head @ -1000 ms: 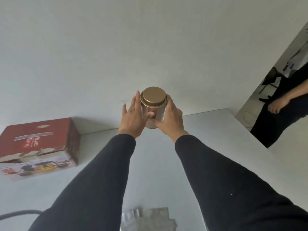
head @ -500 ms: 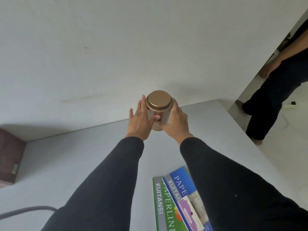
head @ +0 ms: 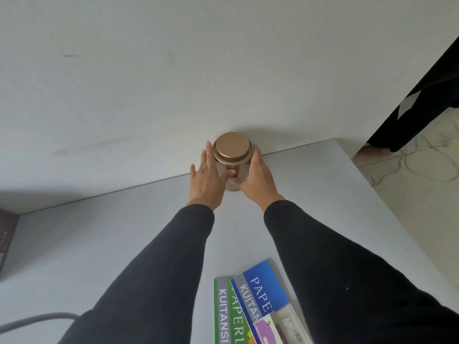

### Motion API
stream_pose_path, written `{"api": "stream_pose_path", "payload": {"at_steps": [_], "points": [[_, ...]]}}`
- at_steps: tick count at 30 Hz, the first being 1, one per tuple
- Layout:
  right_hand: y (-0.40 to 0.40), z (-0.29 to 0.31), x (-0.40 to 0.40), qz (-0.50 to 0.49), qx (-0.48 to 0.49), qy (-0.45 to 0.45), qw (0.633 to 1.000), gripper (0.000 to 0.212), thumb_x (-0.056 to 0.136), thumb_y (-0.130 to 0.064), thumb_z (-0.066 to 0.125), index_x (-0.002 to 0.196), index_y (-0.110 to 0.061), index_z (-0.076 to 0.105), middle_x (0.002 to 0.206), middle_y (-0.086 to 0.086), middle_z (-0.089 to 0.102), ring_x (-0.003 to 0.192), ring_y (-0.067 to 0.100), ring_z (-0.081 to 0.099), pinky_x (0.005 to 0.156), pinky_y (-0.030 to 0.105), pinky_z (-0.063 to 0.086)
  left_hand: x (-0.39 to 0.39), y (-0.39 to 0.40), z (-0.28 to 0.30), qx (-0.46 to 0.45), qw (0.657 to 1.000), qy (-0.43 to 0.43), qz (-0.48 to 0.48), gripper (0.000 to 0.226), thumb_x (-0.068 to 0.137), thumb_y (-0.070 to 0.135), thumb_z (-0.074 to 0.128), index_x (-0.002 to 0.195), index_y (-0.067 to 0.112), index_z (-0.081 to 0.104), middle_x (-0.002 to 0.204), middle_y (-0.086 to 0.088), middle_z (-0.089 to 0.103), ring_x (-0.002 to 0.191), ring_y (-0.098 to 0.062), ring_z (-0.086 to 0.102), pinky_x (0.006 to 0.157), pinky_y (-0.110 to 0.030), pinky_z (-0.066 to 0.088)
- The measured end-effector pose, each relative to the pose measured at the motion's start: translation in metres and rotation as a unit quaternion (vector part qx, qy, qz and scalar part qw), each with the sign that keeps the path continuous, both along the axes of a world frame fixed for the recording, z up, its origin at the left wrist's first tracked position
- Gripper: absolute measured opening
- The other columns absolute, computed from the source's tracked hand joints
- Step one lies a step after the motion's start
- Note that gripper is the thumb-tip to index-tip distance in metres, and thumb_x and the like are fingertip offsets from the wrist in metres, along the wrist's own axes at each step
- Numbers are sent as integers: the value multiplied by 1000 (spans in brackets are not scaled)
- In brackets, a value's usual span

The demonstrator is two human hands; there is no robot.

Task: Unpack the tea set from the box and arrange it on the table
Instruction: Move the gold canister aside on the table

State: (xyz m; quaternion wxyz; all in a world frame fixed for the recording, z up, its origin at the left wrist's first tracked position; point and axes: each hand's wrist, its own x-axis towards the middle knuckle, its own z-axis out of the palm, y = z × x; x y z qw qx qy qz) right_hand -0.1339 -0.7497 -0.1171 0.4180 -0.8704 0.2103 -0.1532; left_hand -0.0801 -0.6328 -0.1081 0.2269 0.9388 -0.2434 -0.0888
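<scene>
A gold metal tea canister [head: 232,151] with a round lid stands upright at the far edge of the white table [head: 99,244], close to the wall. My left hand [head: 207,183] presses flat against its left side, fingers stretched upward. My right hand [head: 258,181] wraps its right side, and both thumbs meet on the front. The canister's base appears to rest on the table. A dark red box [head: 6,242] shows only as a sliver at the left edge.
Green and blue receipt books [head: 250,306] lie near the front of the table. A grey cable [head: 34,320] curves at the lower left. A person in dark clothes [head: 422,95] stands on the floor beyond the table's right edge.
The view has swung right and down, so the red box has slid almost out at the left. Both hands have carried the canister toward the wall and lowered it to the table.
</scene>
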Motion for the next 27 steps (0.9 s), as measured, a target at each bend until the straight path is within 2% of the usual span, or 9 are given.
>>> {"api": "stream_pose_path", "payload": {"at_steps": [4,9,12,14,17,20,27], "points": [[-4,-5,6,1,12,2,1000,90,73,-19,79,143,-16,23,141,3,46,127,22,47,99,27,40,4,-5,-6,1,1000,-5,0,80,98,47,36,151,16,-16,162,-3,-1,149,-15,10,122,-42,4],[-10,-4,5,18,19,7,1000,91,73,-19,80,144,-17,23,141,2,46,127,22,47,95,23,38,5,-8,-15,-25,999,-12,20,84,96,51,36,152,16,-16,162,-4,6,147,-17,21,121,-41,8],[-9,-4,4,14,20,16,1000,90,73,-19,80,143,-18,24,140,2,47,127,21,47,95,23,38,2,-8,-13,-22,999,-10,24,83,97,50,37,151,16,-16,162,-4,5,148,-16,15,121,-42,6],[-7,-2,2,-3,19,34,999,91,72,-21,80,143,-17,24,140,3,46,127,23,47,94,26,40,0,-6,-9,-12,1000,-9,19,84,96,51,35,151,16,-18,162,-3,2,149,-15,4,121,-43,3],[-1,3,-7,-50,12,98,994,107,74,-29,79,150,-12,6,152,9,30,137,26,34,105,35,37,-5,1,-2,18,1000,-10,10,85,96,55,30,150,14,-22,162,1,-3,149,-14,-9,120,-45,-2],[10,13,-20,-74,9,126,989,112,75,-35,78,151,-11,-2,154,12,24,139,28,31,107,38,36,-12,15,6,46,999,-22,10,84,96,54,28,149,14,-24,161,1,-7,148,-14,-12,120,-46,-1],[59,50,-46,-89,-11,121,989,107,77,-42,75,150,-11,3,148,12,30,134,29,36,104,42,39,-30,71,41,27,998,-46,26,82,98,51,30,150,14,-21,162,1,-4,149,-14,-11,120,-47,-1]]}}
